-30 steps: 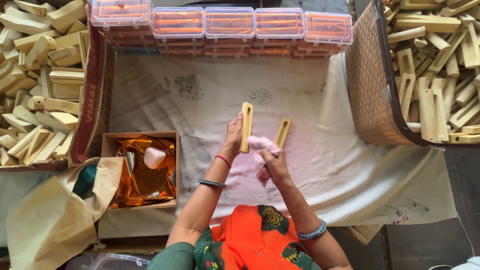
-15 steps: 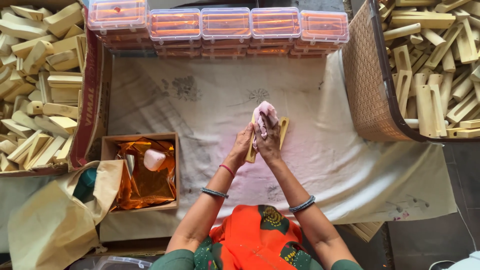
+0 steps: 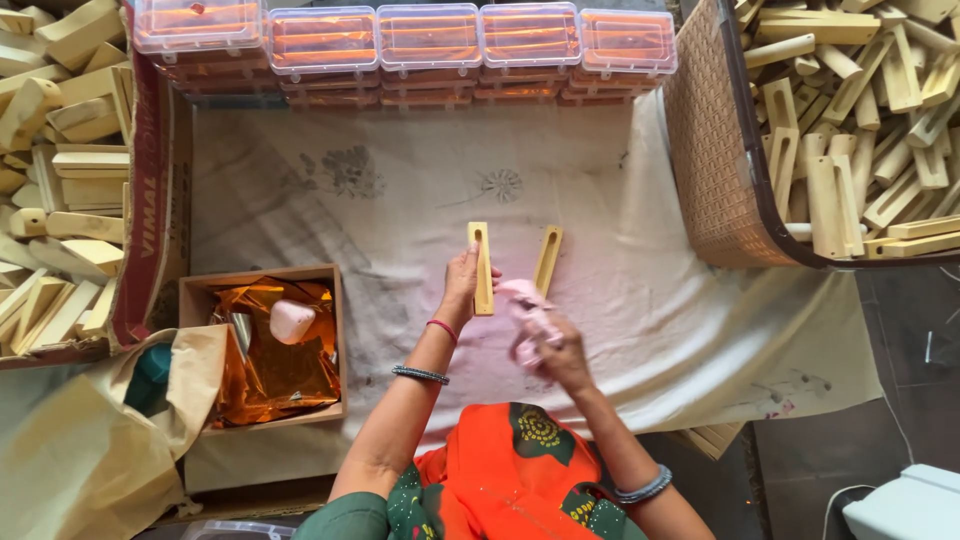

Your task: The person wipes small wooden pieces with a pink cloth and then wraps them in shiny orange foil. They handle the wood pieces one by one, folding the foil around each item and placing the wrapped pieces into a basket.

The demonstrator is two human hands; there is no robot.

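Two slotted wooden pieces, one pink cloth

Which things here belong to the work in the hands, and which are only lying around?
In hand:
- left hand on slotted pale wooden strip
- right hand holding crumpled pink cloth
- second slotted wooden strip beside them

Lying about:
- clear plastic boxes with orange contents
- cardboard box of orange foil
- woven basket of wooden pieces
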